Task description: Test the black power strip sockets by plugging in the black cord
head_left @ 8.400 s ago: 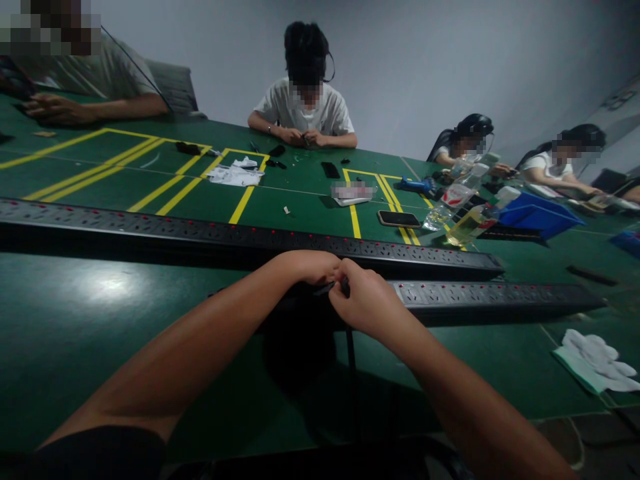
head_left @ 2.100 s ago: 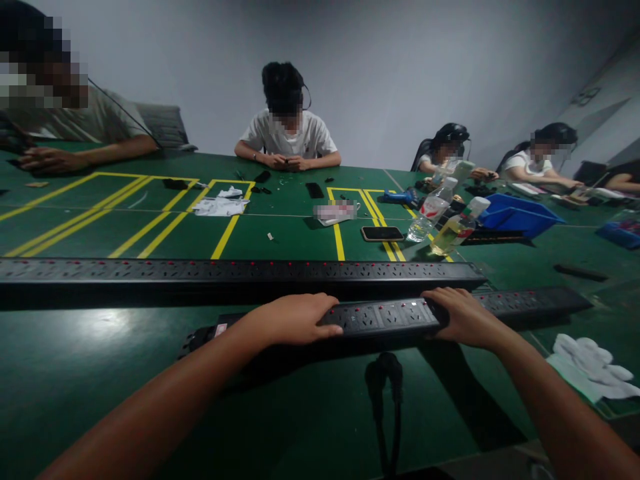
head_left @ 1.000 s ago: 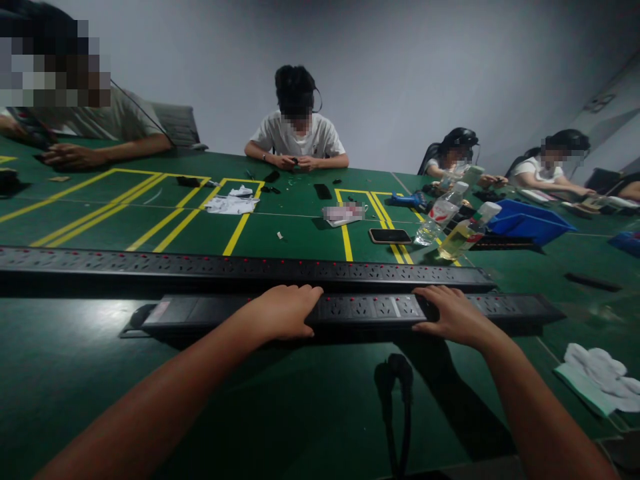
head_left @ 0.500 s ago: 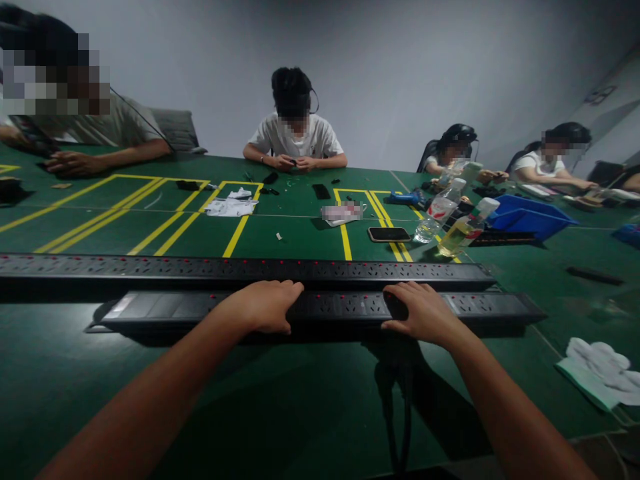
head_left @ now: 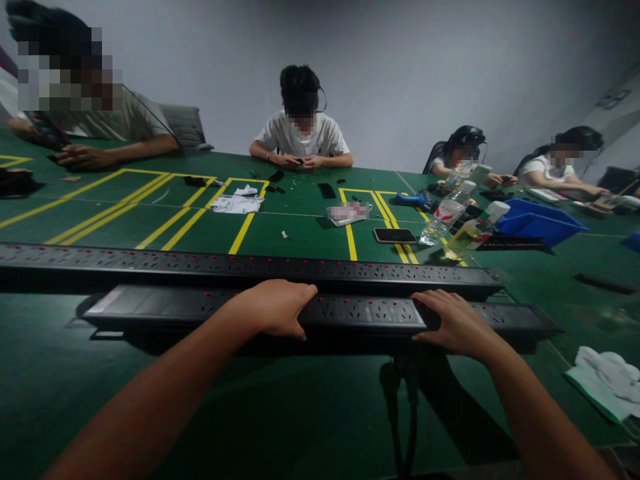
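A black power strip (head_left: 360,311) with red lights and several sockets lies across in front of me. My left hand (head_left: 280,305) grips it near the middle, thumb on the near side and fingers over the far edge. Farther right, my right hand (head_left: 450,320) holds the same strip in the same way. Just behind it runs a longer black power strip (head_left: 150,260), which passes out of view at the left. A thick black cable with a plug (head_left: 400,380) shows below the near strip.
Beyond the strips are a phone (head_left: 395,235), a clear bottle (head_left: 447,213), a bottle of yellow liquid (head_left: 475,232) and a blue bin (head_left: 543,223). White gloves (head_left: 605,380) lie at the right. Several people sit around the green table (head_left: 300,413).
My right hand has moved right along the near strip, widening the gap between my hands. The near strip's right end sits farther right and slightly lower. The view has shifted a little.
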The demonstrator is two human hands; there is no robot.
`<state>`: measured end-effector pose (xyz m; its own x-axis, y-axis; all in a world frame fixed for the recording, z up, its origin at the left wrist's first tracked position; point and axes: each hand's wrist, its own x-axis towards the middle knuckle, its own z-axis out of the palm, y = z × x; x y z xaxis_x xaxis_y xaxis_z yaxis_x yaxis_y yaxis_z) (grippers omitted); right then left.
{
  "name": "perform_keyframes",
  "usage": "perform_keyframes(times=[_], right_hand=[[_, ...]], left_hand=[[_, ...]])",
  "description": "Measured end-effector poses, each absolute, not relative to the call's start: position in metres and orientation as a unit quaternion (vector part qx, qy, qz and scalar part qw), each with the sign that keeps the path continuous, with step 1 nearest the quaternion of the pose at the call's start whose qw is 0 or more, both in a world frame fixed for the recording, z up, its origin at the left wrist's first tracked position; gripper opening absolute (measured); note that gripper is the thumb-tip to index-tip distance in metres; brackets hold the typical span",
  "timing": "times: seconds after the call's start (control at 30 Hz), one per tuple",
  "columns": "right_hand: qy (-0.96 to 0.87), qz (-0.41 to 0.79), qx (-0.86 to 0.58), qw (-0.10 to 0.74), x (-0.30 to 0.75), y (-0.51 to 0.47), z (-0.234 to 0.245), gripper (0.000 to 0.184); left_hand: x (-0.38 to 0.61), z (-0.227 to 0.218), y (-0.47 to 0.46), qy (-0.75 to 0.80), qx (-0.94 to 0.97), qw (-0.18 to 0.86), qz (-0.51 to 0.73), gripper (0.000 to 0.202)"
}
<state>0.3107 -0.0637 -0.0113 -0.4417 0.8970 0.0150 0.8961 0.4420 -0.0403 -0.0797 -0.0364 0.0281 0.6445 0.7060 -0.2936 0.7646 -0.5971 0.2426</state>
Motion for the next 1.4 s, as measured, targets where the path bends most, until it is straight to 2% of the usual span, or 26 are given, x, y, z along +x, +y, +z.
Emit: perform_keyframes(times=[0.1, 0.23, 0.3, 0.53, 0.97, 1.4], right_hand=[[-0.849, -0.005, -0.527, 0.039, 0.310, -0.069, 0.000, 0.074], [-0.842, -0.072, -0.531, 0.071, 0.292, -0.066, 0.023, 0.078], [-0.840, -0.097, -0.527, 0.084, 0.276, -0.057, 0.033, 0.075], [-0.841, -0.156, -0.507, 0.107, 0.225, -0.001, 0.041, 0.076], [-0.866, -0.137, -0.472, 0.091, 0.199, 0.075, 0.016, 0.069], [-0.881, -0.067, -0.466, 0.052, 0.192, 0.106, -0.003, 0.080]], left_hand=[[-0.090, 0.052, -0.043, 0.433, 0.882, 0.177, -0.059, 0.057], [-0.111, 0.072, -0.037, 0.457, 0.880, 0.130, -0.012, 0.065], [-0.125, 0.073, -0.025, 0.461, 0.882, 0.094, -0.007, 0.062], [-0.160, 0.048, 0.022, 0.494, 0.868, -0.040, 0.042, 0.074], [-0.184, -0.003, 0.060, 0.541, 0.837, -0.060, 0.050, 0.067], [-0.203, -0.028, 0.078, 0.542, 0.840, -0.019, 0.035, 0.061]])
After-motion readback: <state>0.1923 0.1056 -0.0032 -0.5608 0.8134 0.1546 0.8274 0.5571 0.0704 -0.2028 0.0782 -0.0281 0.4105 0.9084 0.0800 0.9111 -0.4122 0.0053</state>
